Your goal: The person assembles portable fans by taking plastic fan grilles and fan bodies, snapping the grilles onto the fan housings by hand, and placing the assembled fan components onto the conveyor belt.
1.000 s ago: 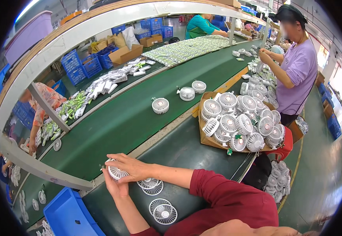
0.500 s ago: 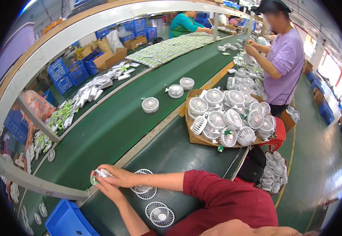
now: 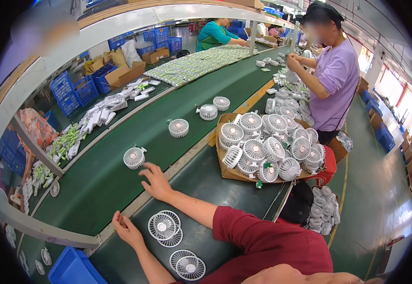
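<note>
My right hand (image 3: 156, 182) reaches over the edge of the green conveyor belt (image 3: 97, 184), its fingers apart and nothing in them. Just beyond its fingertips, a round white fan head (image 3: 134, 158) with a small piece at its side lies on the belt. Lower down, my left hand (image 3: 128, 230) hovers near the belt edge with loosely spread fingers, holding nothing. Beside my forearms, loose white fan grilles (image 3: 162, 226) overlap on the dark green work surface, with two more grilles (image 3: 190, 268) closer to me.
More fan heads (image 3: 178, 128) sit farther up the belt. A carton (image 3: 225, 171) heaped with fan heads stands at right, near a person in purple (image 3: 336, 71). A blue bin (image 3: 76, 267) is at lower left. A white frame post (image 3: 38, 146) stands along the far side.
The fan head that was in both hands now lies on the belt. My hands have separated; the right moved up and right, while the left stayed low. The view shifted slightly.
</note>
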Action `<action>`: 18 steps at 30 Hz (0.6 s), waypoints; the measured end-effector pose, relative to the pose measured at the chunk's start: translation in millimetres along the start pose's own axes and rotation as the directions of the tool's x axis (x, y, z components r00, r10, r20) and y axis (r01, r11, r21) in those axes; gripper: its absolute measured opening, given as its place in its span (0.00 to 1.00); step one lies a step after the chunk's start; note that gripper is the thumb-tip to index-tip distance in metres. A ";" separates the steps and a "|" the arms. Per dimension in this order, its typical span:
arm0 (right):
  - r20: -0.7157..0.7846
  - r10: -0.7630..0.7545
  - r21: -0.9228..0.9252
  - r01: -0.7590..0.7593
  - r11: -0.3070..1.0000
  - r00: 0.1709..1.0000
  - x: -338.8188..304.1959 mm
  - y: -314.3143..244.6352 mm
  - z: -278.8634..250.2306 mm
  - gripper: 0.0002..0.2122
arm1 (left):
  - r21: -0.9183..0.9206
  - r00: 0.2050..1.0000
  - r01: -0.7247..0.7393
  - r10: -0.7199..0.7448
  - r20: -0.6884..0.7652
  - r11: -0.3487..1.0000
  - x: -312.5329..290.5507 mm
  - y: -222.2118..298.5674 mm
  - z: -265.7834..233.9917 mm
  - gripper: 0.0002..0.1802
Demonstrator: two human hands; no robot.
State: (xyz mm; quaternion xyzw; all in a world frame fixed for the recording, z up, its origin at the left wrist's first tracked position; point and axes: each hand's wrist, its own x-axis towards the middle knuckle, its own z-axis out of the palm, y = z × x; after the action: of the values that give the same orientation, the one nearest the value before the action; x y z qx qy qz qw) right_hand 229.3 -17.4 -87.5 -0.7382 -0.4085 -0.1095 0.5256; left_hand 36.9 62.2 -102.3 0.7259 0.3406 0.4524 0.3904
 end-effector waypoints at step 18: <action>0.156 -0.021 -0.115 0.040 0.993 0.987 -0.5 -1.8 4.6 0.04 | 0.040 0.998 0.027 -0.029 0.054 0.999 1.3 6.1 3.0 0.18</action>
State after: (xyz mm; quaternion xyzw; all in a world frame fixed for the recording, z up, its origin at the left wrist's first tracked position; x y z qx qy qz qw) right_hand 226.5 -13.5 -88.6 -0.7678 -0.4521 -0.0837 0.4461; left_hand 41.0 59.7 -97.4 0.7406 0.3488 0.4202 0.3915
